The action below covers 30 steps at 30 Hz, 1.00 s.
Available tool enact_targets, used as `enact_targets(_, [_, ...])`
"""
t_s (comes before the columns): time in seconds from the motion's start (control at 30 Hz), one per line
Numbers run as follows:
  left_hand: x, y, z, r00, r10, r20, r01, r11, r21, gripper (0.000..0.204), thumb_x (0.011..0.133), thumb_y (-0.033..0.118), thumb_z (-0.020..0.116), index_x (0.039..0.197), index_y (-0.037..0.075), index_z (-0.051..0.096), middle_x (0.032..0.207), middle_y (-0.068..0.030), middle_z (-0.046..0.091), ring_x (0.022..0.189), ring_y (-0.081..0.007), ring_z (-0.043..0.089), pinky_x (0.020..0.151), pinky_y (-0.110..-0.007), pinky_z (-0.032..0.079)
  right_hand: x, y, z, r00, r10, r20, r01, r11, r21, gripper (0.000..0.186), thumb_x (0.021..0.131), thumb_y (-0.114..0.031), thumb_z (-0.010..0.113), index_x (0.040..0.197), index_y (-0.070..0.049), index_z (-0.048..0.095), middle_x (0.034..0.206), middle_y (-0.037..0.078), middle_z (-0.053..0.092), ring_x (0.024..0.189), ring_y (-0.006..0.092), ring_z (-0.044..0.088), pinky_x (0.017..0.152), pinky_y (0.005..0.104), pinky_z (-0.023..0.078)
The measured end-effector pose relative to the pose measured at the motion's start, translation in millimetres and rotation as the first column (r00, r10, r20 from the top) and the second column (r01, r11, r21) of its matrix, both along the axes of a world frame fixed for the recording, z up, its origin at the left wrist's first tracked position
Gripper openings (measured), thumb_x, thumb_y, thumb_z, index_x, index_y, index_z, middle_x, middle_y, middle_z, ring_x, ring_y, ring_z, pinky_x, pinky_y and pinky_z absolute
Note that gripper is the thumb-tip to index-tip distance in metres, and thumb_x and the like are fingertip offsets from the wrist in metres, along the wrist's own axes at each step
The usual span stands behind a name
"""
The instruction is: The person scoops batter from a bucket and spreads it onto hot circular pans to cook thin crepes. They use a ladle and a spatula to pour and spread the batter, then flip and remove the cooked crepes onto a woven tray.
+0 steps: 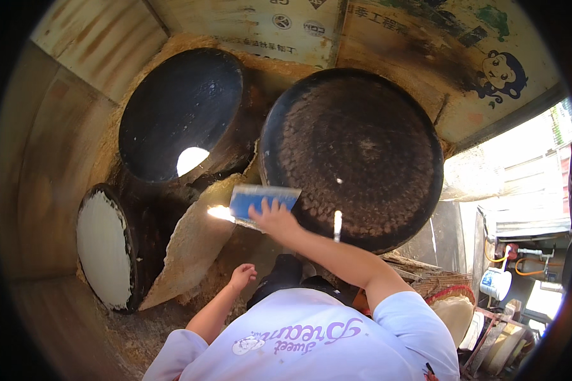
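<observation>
My right hand (274,217) reaches out in front with its fingers over a flat blue rectangular board (260,200) that has a pale edge. The board is near the left rim of a big round dark griddle (356,152). My left hand (242,277) hovers lower down with its fingers curled, and nothing shows in it. Left of it a thin, beige, torn-edged sheet (187,254) hangs at a slant. Beside the sheet, a tilted round griddle (137,279) carries a smooth white layer (103,251).
Another dark round griddle (181,114) stands tilted at the far left, with a bright patch on it. Stained board walls (63,127) close in the left and back. At the right are a woven basket (454,289), a white bucket (496,284) and orange hoses (527,270).
</observation>
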<state>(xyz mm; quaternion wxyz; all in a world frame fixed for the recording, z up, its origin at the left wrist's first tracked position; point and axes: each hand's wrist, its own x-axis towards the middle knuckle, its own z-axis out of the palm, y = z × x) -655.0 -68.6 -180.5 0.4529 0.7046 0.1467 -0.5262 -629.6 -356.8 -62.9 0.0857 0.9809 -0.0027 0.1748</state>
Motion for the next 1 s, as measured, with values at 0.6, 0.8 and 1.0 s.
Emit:
enact_targets(0.6, [-169.2,88.7,4.6,0.939,0.266,0.219,-0.252,0.964,-0.088,0.014,0.084,0.004,0.051,0.092,-0.003,0.06,0.07,-0.0088,0.062,0.057,-0.0126,0.057,0.054,-0.024,0.047,-426.4,-244.5,30.3,0.241,-0.207,-0.948,0.464,0.883,-0.074,0.022,0.067,-0.011,0.056,0.086,-0.012,0.067,0.085,0.013,0.064,0.079,0.031,0.061,0.07,0.0411,0.048])
enact_targets(0.8, [-158.6,84.0,49.0,0.914,0.051,0.402,-0.084,0.994,0.064,0.024,0.085,0.024,0.055,0.077,0.003,0.062,0.064,-0.0057,0.063,0.051,-0.0097,0.057,0.05,-0.025,0.046,-546.5,-135.2,-25.3,-0.533,-0.158,-0.831,-0.046,0.986,-0.159,0.041,0.068,-0.026,0.061,0.108,-0.018,0.06,0.111,0.008,0.058,0.109,0.025,0.052,0.087,0.0489,0.038])
enact_targets(1.0, [-247.4,184.9,32.2,0.718,0.476,0.508,-0.475,0.868,-0.141,0.019,0.086,0.023,0.053,0.083,0.005,0.061,0.063,-0.0025,0.059,0.057,-0.0091,0.056,0.055,-0.025,0.046,-448.4,-91.1,-38.6,-0.266,-0.116,-0.957,-0.029,0.993,-0.112,0.028,0.071,-0.033,0.058,0.094,-0.017,0.062,0.096,0.007,0.06,0.096,0.0255,0.055,0.078,0.0449,0.042])
